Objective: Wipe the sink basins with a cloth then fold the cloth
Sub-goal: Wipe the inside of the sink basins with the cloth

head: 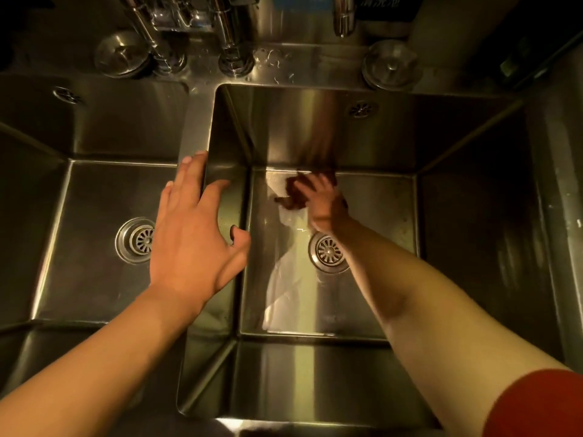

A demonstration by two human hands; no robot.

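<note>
Two stainless steel basins lie below me, split by a steel divider (194, 127). My right hand (325, 203) reaches deep into the right basin (372, 298) and presses a dark brown cloth (295, 192) flat on the floor near the back wall, fingers spread over it. The cloth is motion-blurred and mostly under the hand. My left hand (192, 234) rests on the divider with fingers spread and holds nothing. The left basin (85, 279) holds nothing but its drain.
Each basin has a round drain strainer (328, 252) (138, 239). Chrome tap pipes (233, 33) rise from the back ledge, with two drain plugs (121, 53) (391, 64) lying on it. Water drops glisten on the ledge.
</note>
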